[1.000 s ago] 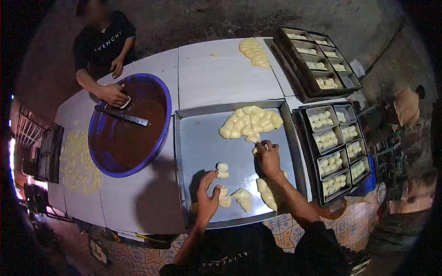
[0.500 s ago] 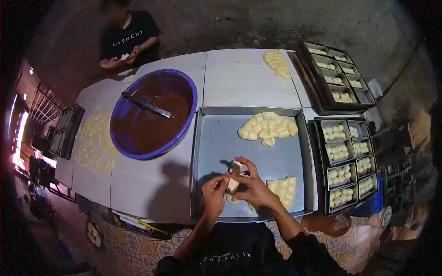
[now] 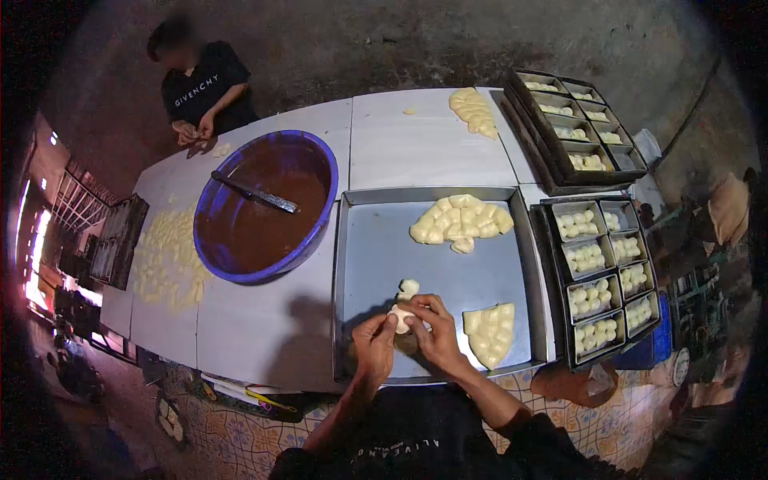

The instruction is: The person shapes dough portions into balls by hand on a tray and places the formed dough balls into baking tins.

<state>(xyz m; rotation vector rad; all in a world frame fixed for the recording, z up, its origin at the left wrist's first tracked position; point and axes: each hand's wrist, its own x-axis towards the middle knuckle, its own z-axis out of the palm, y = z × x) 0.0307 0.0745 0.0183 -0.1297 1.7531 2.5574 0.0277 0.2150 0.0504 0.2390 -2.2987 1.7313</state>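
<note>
Both of my hands are over the near part of a shallow metal tray [image 3: 376, 232]. Between them is a small piece of pale dough [image 3: 402, 321], flattened and pinched by the fingertips. My left hand [image 3: 374, 346] is closed on its left side, and my right hand [image 3: 434, 334] grips its right side. Just beyond the fingers a small dough ball [image 3: 409, 286] lies on the tray. To the right of my right hand sits a wedge of joined dough pieces [image 3: 490, 334]. A wider dough slab [image 3: 462, 220] rests at the tray's far side.
Left of the tray stands a blue basin [image 3: 334, 172] of brown filling, a spatula [image 3: 256, 192] across it. Many dough pieces [image 3: 168, 256] cover the table's left end. Baking tins [image 3: 592, 280] with dough balls stand at right. Across the table a person [image 3: 208, 92] handles something small.
My right hand has drawn back nearer my left, and both now pinch the dough piece. The dough ball beyond them shows uncovered. The other person's hands have come down and leftward.
</note>
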